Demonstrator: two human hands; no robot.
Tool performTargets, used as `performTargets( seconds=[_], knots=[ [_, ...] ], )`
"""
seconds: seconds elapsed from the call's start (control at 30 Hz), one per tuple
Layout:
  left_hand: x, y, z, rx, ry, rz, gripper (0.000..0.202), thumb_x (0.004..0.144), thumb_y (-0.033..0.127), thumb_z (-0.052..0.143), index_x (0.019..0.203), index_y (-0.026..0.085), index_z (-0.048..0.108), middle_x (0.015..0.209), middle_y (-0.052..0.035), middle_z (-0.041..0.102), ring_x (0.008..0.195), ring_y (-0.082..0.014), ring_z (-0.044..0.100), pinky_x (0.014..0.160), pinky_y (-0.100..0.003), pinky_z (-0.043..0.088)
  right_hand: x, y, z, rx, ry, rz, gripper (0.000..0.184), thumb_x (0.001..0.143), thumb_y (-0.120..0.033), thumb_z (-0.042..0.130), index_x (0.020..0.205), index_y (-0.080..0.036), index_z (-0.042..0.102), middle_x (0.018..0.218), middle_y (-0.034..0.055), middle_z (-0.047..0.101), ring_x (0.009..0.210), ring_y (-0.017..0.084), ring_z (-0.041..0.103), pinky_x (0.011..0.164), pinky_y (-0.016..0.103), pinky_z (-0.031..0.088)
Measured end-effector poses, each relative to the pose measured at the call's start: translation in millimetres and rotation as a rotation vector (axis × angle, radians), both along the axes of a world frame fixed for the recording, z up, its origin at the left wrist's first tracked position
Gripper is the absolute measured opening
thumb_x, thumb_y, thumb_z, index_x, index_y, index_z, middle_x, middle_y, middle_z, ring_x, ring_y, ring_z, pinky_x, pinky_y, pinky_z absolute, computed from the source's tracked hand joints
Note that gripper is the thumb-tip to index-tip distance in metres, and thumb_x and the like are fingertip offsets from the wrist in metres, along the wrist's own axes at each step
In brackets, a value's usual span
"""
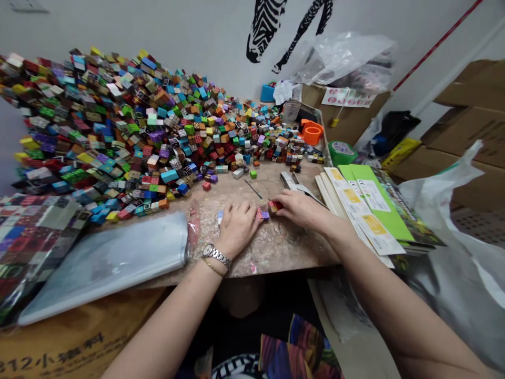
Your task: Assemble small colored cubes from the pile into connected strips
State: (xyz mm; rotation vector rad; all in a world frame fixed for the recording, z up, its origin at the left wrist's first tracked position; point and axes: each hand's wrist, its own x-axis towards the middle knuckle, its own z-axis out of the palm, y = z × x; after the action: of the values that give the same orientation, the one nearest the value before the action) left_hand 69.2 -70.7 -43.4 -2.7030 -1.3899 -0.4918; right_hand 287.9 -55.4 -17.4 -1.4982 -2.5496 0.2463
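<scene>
Behind everything stands a pale wall point(189, 31) with zebra figures on it, and against it the desk point(294, 250) spreads across the view, its front scuffed and flecked. A great pile of small coloured blocks point(150, 131) covers the back and left of the desk, tallest at the left. At the far right are brown cardboard boxes point(469, 131); a flat stack of clear plastic bags point(118, 258) lies at the desk's front left, while a stack of cards and booklets point(366, 197), one bright green, sits to the right. The person's left hand point(239, 223) rests palm down near the middle of the desk, fingers close together over the work — whether it grips anything underneath, one cannot tell. The right hand point(290, 206) is narrowed, thumb and fingers pinching a red block point(273, 207). Beyond it are an orange tape dispenser point(311, 132) and a green roll of tape point(341, 152). A metal watch point(216, 256) circles the left wrist. Smallest are the blocks at the hands — a pink-and-purple group point(263, 213) by the left fingertips, just beside the pinched one, and a pale block point(220, 216) at that hand's outer edge.
</scene>
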Motion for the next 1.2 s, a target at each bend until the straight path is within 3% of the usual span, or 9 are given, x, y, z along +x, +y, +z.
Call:
performTargets(
  seconds=[0.2,0.43,0.7,0.97,1.2],
  knots=[
    [-1,0,-1.1,-0.002,-0.001,-0.005,0.030,0.099,0.040,0.039,0.112,0.021,0.059,0.102,-0.0062,0.062,0.099,-0.0239,0.056,0.093,-0.040,0.037,-8,-11,-8.3,-0.009,0.083,-0.007,0.021,0.091,-0.021,0.057,0.110,-0.014,0.064,0.106,0.0095,0.062,0.100,0.020,0.059,0.091,0.034,0.047],
    [0,0,-0.1,-0.014,0.003,-0.005,0.030,0.099,0.039,0.039,0.113,0.022,0.059,0.103,-0.0069,0.062,0.099,-0.0239,0.056,0.094,-0.040,0.037,-6,-21,-4.2,-0.017,0.126,-0.057,0.033,0.085,-0.013,0.062,0.117,-0.015,0.062,0.118,0.0115,0.063,0.112,0.023,0.059,0.100,0.038,0.046],
    [0,0,0.9,-0.025,0.014,-0.001,0.032,0.099,0.040,0.037,0.112,0.021,0.059,0.103,-0.0070,0.062,0.099,-0.0240,0.056,0.093,-0.040,0.037,-6,-20,-13.4,0.000,0.151,-0.079,0.027,0.088,-0.012,0.056,0.114,-0.015,0.064,0.114,0.0107,0.065,0.106,0.022,0.062,0.096,0.036,0.048],
    [1,1,3.3,-0.051,0.031,0.008,0.033,0.099,0.040,0.037,0.111,0.020,0.060,0.103,-0.0063,0.062,0.100,-0.0245,0.056,0.093,-0.041,0.039,-10,-20,-12.0,-0.013,0.117,-0.083,0.027,0.089,-0.010,0.055,0.114,-0.013,0.064,0.113,0.0108,0.065,0.108,0.023,0.060,0.099,0.037,0.046],
    [-7,3,4.8,-0.082,0.015,0.004,0.029,0.097,0.040,0.045,0.115,0.021,0.058,0.107,-0.0056,0.062,0.102,-0.0233,0.057,0.100,-0.043,0.037,-16,-21,-17.6,0.002,0.125,-0.099,0.029,0.088,-0.009,0.056,0.115,-0.011,0.064,0.115,0.0122,0.064,0.110,0.022,0.059,0.101,0.038,0.046]
  ],
)
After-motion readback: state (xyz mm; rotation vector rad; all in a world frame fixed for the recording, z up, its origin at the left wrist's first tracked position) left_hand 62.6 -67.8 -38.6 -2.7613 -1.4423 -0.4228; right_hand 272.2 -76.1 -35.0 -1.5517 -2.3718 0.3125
